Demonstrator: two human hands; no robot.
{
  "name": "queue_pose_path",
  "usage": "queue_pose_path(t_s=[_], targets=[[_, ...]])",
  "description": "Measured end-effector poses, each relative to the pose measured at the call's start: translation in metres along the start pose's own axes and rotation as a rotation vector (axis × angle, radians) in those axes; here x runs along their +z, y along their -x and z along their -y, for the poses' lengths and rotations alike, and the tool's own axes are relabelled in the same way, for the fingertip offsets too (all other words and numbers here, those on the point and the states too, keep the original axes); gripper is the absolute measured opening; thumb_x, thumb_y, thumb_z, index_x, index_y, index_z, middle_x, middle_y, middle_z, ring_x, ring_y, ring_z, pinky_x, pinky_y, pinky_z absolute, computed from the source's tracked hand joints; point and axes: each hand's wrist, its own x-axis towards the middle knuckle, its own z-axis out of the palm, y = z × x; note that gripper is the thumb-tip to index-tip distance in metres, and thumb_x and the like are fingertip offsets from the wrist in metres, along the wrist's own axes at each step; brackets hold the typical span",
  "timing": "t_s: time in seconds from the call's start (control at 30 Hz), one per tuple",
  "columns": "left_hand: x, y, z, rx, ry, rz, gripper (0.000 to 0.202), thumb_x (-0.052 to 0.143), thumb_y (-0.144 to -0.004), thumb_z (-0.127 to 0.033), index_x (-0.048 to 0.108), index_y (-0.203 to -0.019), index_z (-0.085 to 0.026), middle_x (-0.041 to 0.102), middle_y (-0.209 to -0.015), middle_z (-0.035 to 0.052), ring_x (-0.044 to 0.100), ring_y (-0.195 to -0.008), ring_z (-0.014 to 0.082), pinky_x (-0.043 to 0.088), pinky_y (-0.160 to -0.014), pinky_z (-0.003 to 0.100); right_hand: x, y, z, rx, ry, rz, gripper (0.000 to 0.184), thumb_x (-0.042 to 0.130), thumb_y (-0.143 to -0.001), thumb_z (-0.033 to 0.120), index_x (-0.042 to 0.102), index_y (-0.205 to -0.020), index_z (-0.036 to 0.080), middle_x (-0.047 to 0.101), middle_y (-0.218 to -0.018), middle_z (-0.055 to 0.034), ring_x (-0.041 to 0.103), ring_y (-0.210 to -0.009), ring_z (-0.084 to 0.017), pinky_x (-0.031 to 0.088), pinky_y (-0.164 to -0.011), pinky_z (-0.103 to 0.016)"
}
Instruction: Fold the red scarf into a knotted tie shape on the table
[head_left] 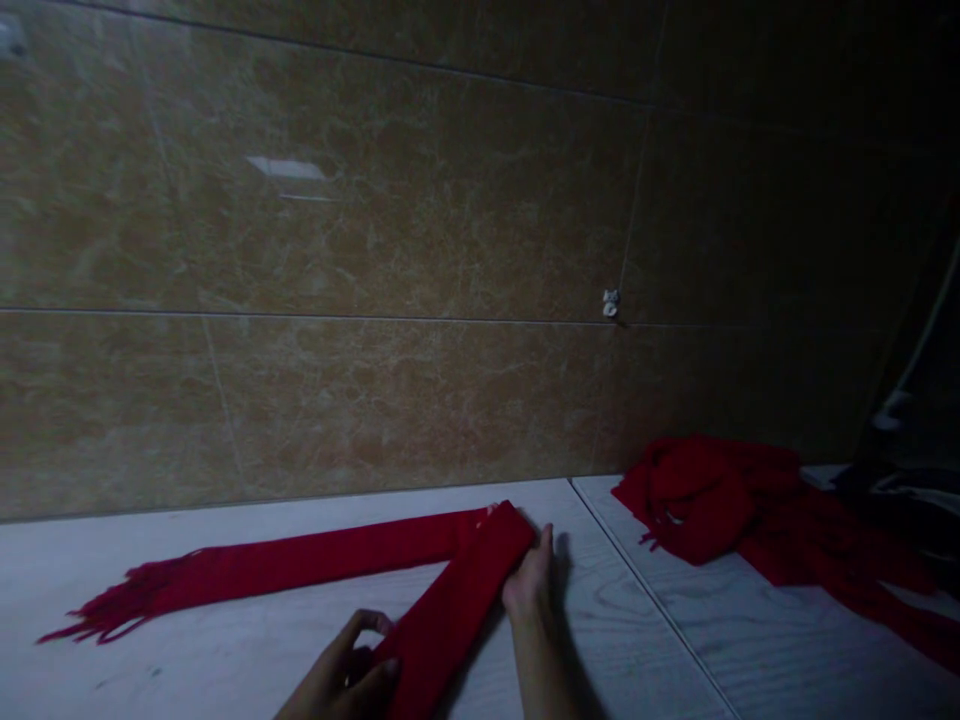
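A long red scarf (315,558) lies on the pale wood-grain surface, with its fringed end at the left. At its right end the scarf bends back on itself, and the upper length slants down toward the bottom edge of the view. My right hand (529,580) grips the scarf's right edge near this bend, thumb pointing up and the other fingers partly hidden by the cloth. Lower down, my left hand (351,665) holds the left edge of the slanting length, fingers curled and thumb against the fabric. Where this length ends is out of view.
A heap of red cloth (697,500) lies to the right, beyond a seam in the surface (645,585). Dark cloth (900,505) is at the far right. A brown tiled wall (405,400) rises behind, bearing a small white figure-shaped hook (610,302).
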Motion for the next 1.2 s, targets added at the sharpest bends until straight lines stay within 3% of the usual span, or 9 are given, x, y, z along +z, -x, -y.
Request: queue_pose_path(t_s=[0.37, 0.53, 0.7, 0.87, 0.93, 1.03, 1.1, 1.13, 1.2], targets=[[-0.018, -0.012, 0.032, 0.023, 0.016, -0.005, 0.073, 0.074, -0.065, -0.079, 0.051, -0.11, -0.026, 0.06, -0.077, -0.0006, 0.057, -0.063, 0.0165, 0.035, -0.053, 0.025, -0.001, -0.003, 0.005, 0.083, -0.214, -0.078, 0.064, 0.038, -0.09, 0.071, 0.071, -0.104, 0.018, 0.079, -0.094, -0.0121, 0.074, -0.098, -0.029, 0.056, -0.094, -0.048], [-0.009, 0.0, 0.012, -0.006, -0.1, -0.012, 0.08, 0.07, -0.065, -0.082, 0.049, -0.117, -0.026, 0.059, -0.079, -0.0007, 0.057, -0.067, 0.0174, 0.038, -0.056, 0.026, 0.002, 0.0, 0.011, 0.118, -0.224, -0.056, 0.062, 0.032, -0.094, 0.067, 0.071, -0.101, 0.018, 0.079, -0.095, -0.012, 0.073, -0.102, -0.029, 0.055, -0.095, -0.048], [0.004, 0.004, -0.007, 0.0, -0.172, 0.052, 0.088, 0.068, -0.064, -0.083, 0.045, -0.124, -0.023, 0.061, -0.077, 0.0005, 0.056, -0.067, 0.0174, 0.038, -0.056, 0.026, 0.005, 0.007, 0.026, 0.172, -0.152, -0.016, 0.041, 0.047, -0.092, 0.053, 0.071, -0.098, 0.02, 0.079, -0.097, -0.0089, 0.072, -0.106, -0.027, 0.053, -0.099, -0.046], [0.0, 0.002, 0.004, 0.047, -0.321, 0.061, 0.069, 0.061, -0.082, -0.068, 0.048, -0.132, -0.022, 0.069, -0.085, 0.005, 0.065, -0.074, 0.0208, 0.047, -0.062, 0.028, -0.03, 0.034, 0.044, 0.221, -0.015, 0.085, 0.045, 0.057, -0.084, 0.054, 0.072, -0.104, 0.016, 0.074, -0.116, -0.0152, 0.064, -0.121, -0.03, 0.051, -0.102, -0.047], [-0.006, 0.003, 0.008, 0.098, -0.52, 0.012, 0.06, 0.056, -0.088, -0.059, 0.05, -0.137, -0.024, 0.073, -0.091, 0.0068, 0.069, -0.081, 0.0229, 0.052, -0.069, 0.029, -0.056, 0.045, 0.053, 0.175, 0.148, 0.057, 0.056, 0.06, -0.079, 0.062, 0.072, -0.107, 0.015, 0.071, -0.12, -0.0183, 0.062, -0.124, -0.033, 0.05, -0.104, -0.049], [-0.01, 0.003, 0.006, 0.261, -0.998, -0.173, 0.053, 0.057, -0.088, -0.046, 0.058, -0.138, -0.029, 0.073, -0.118, 0.0103, 0.07, -0.105, 0.0283, 0.056, -0.085, 0.036, -0.074, 0.044, 0.07, -0.283, 0.78, -0.082, 0.073, 0.047, -0.084, 0.072, 0.062, -0.134, 0.02, 0.059, -0.142, -0.0156, 0.054, -0.133, -0.032, 0.045, -0.11, -0.048], [-0.004, 0.0, 0.003, 0.478, -1.29, -0.293, 0.05, 0.056, -0.09, -0.043, 0.06, -0.138, -0.033, 0.067, -0.136, 0.0087, 0.064, -0.121, 0.0301, 0.054, -0.094, 0.04, -0.059, 0.029, 0.078, -0.413, 0.961, -0.059, 0.073, 0.045, -0.09, 0.063, 0.051, -0.147, 0.017, 0.044, -0.156, -0.0137, 0.036, -0.147, -0.027, 0.025, -0.123, -0.044], [0.001, -0.002, 0.002, 0.621, -1.399, -0.337, 0.05, 0.055, -0.092, -0.043, 0.057, -0.142, -0.035, 0.063, -0.142, 0.0068, 0.061, -0.127, 0.0293, 0.052, -0.098, 0.04, -0.045, 0.018, 0.08, -0.476, 1.279, 0.091, 0.073, 0.029, -0.098, 0.056, 0.039, -0.154, 0.011, 0.032, -0.162, -0.0139, 0.027, -0.151, -0.025, 0.019, -0.125, -0.045], [0.016, -0.009, 0.009, 0.934, -1.543, -0.387, 0.056, 0.053, -0.096, -0.044, 0.046, -0.151, -0.035, 0.057, -0.149, 0.0021, 0.056, -0.133, 0.0252, 0.047, -0.106, 0.037, -0.013, -0.005, 0.077, -0.497, 1.43, 0.235, 0.068, 0.035, -0.097, 0.048, 0.042, -0.153, 0.01, 0.027, -0.164, -0.01, 0.019, -0.154, -0.021, 0.007, -0.127, -0.041]])
